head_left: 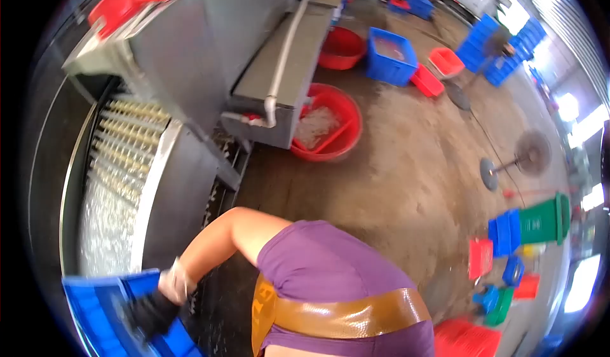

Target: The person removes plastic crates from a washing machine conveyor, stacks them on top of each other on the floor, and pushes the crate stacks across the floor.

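Observation:
My right arm reaches from a purple sleeve toward the lower left. My right hand point(151, 314), in a dark glove with a pale cuff at the wrist, is over a blue plastic crate point(89, 303). Motion blur smears its fingers, so whether they grip the crate or only touch it does not show. The crate stands below a metal chute point(108, 230), where water or wet material shows under rows of pale rollers point(127, 134). My left hand is out of frame.
A red basin point(352, 134) with pale contents sits on the wet floor beside a metal bench point(273, 71). Beyond are a filled blue tub point(375, 71), a standing fan point(532, 153), a green bin point(540, 222) and stacked blue crates point(476, 42). A red scoop-like container point(121, 4) lies atop the machine.

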The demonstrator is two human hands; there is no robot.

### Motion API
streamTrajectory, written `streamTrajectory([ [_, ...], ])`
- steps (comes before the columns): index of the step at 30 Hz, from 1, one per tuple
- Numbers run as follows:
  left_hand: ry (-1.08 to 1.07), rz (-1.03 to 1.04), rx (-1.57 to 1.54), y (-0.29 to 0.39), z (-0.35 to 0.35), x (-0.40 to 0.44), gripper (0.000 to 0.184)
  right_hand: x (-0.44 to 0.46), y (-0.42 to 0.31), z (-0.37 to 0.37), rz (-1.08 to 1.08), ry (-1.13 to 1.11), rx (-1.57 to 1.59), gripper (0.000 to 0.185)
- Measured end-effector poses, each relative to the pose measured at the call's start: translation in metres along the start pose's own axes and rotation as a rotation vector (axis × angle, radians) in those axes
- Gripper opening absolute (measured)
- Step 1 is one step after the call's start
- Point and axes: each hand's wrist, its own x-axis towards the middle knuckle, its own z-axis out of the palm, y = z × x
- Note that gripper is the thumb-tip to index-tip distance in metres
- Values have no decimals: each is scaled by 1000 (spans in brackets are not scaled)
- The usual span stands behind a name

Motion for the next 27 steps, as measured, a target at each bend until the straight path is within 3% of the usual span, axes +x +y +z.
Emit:
streamTrajectory([
  [1, 32, 6, -27, 2, -17, -10, 41, -16, 4, -31, 177, 79, 100, 47],
  [4, 156, 51, -146, 13, -73, -69, 42, -61, 19, -101, 503, -83, 543, 45],
  [5, 197, 93, -196, 20, -90, -104, 42, -74, 38, -90, 514, -136, 532, 39],
  [7, 177, 257, -276, 44, -98, -174, 43, -104, 69, -22, 803, -369, 734, 42],
  [8, 130, 415, -253, 65, -89, -201, 44, -102, 51, -30, 1202, -581, 474, 54],
  [10, 579, 736, 339, 175, -51, -180, 58, -91, 31, -28, 1140, -26, 1056, 72],
  [12, 1037, 996, 873, 253, -41, -187, 73, -76, 19, -16, 1120, 115, 1087, 76],
  [13, 924, 949, 855, 271, -51, -191, 73, -50, -1, -16, 1126, 184, 1130, 77],
  [15, 983, 965, 996, 301, -51, -198, 79, -53, 16, 14, 1060, 228, 1057, 75],
  [16, 972, 967, 1045, 326, -50, -208, 82, -24, 15, 11, 923, 251, 1079, 75],
  [19, 1217, 1124, 1286, 391, -59, -226, 86, 73, 36, 6, 639, 227, 1209, 71],
  [20, 1212, 1039, 1293, 405, -101, -247, 94, 118, 19, 21, 552, 201, 1252, 70],
  [21, 1323, 1097, 1391, 430, -115, -263, 95, 159, 14, 19, 459, 185, 1307, 68],
  [23, 1407, 1049, 1383, 486, -130, -317, 94, 245, -3, 14, 452, 155, 1385, 61],
  [24, 1488, 1016, 1280, 503, -132, -342, 82, 285, 7, 30, 340, 76, 1373, 59],
  [26, 1612, 1121, 1218, 538, -124, -402, 81, 362, -47, 4, 307, 13, 1538, 47],
  [27, 1883, 1083, 1364, 539, -117, -419, 84, 393, -65, 5, 258, -41, 1557, 45],
])
